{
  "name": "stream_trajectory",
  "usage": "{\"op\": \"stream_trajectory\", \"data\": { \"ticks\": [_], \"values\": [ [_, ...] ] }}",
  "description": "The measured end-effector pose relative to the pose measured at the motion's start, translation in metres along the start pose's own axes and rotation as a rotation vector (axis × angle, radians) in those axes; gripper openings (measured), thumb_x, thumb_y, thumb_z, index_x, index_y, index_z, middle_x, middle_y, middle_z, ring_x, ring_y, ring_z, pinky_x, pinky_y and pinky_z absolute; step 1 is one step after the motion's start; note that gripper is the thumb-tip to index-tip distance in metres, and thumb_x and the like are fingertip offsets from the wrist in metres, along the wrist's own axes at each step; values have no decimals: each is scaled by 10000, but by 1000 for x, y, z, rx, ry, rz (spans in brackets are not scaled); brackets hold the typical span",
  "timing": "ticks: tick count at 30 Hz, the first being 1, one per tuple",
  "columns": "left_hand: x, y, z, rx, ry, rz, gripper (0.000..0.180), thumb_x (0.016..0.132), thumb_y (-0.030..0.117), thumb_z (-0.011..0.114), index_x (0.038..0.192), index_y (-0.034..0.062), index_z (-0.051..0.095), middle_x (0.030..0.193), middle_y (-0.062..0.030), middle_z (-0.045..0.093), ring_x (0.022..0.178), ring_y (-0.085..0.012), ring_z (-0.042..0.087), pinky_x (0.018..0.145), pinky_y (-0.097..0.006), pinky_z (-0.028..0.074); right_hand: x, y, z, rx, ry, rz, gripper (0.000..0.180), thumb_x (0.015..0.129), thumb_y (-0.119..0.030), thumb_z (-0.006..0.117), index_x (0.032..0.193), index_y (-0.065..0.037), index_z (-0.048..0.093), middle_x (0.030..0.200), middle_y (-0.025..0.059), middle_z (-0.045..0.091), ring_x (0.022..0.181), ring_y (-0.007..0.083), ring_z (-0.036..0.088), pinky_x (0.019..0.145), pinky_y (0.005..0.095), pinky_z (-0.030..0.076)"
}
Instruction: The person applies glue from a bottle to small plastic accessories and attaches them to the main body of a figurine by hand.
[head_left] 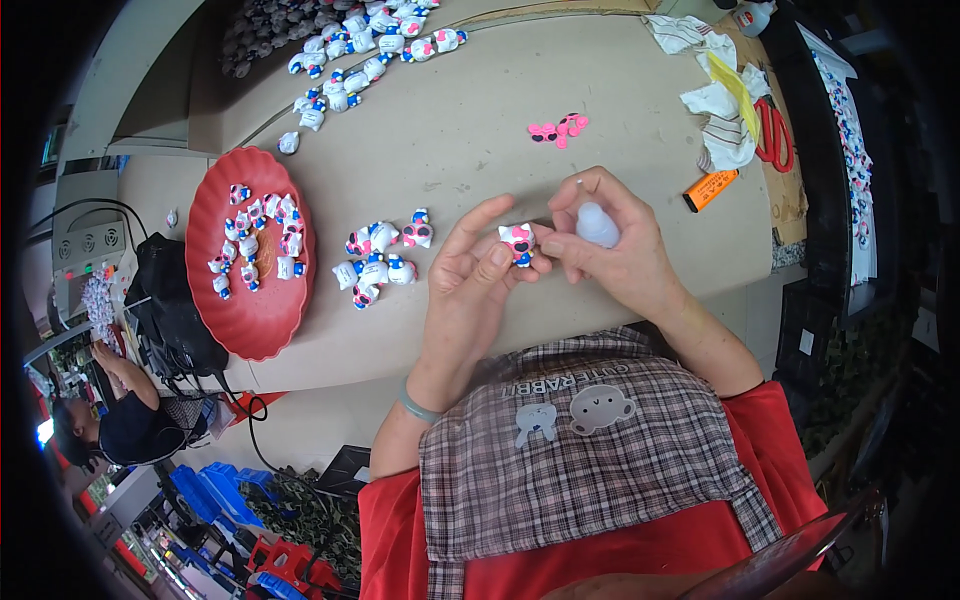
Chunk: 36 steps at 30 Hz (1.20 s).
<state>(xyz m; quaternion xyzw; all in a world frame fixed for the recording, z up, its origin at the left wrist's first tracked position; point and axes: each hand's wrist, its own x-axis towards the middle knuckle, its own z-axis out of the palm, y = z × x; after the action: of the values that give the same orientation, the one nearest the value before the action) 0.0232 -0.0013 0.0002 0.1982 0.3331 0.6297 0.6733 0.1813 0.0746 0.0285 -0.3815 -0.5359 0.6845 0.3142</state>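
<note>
Between the thumb and fingers of my left hand (468,275) is a small white cat figurine (518,240) with pink and blue parts, its front turned up. My right hand (640,255) is curled around a small translucent squeeze bottle (597,227). The right fingertips come close to the figurine's right side; whether they touch it I cannot tell. Left of my hands, several like figurines (375,255) lie in a loose cluster on the table (460,140). Beyond my hands lies a little pile of pink sunglasses-shaped pieces (558,130).
A red scalloped tray (262,335) at the left holds several figurines. More figurines (370,50) lie at the far edge. At the far right are cloths (725,140), red-handled scissors (775,135) and an orange box (711,190). Another person (125,420) sits at the far left.
</note>
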Motion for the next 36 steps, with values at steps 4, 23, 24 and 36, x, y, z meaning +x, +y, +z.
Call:
{"op": "stream_trajectory", "data": {
  "ticks": [4,23,24,36],
  "values": [
    [1,0,-5,-111,-48,-55,376,936,141,540,1285,16,478,1106,-180,619,913,-198,614,796,-282,508,-3,6,-9,-1,2,20,149,840,-63,660,939,-34,552,751,1,548,584,46,523,495,192,428],
    [-7,51,-12,588,240,276,185,891,62,589,1066,3,578,914,-108,644,695,-92,534,625,-210,444,2,9,-22,-70,-69,53,73,862,-58,628,875,-27,563,764,-5,542,578,50,508,525,208,438],
    [-10,54,-15,709,260,327,178,895,61,592,1062,1,585,899,-82,640,728,-83,547,647,-211,457,2,9,-21,-70,-71,56,73,863,-57,627,873,-26,562,758,-5,540,575,50,508,525,208,438],
    [8,81,-33,334,131,285,298,929,141,566,1201,23,541,967,-164,630,641,-79,461,569,-183,397,0,11,-22,-30,-77,39,67,864,-50,621,870,-27,558,714,-7,532,559,53,514,516,206,427]
  ]
}}
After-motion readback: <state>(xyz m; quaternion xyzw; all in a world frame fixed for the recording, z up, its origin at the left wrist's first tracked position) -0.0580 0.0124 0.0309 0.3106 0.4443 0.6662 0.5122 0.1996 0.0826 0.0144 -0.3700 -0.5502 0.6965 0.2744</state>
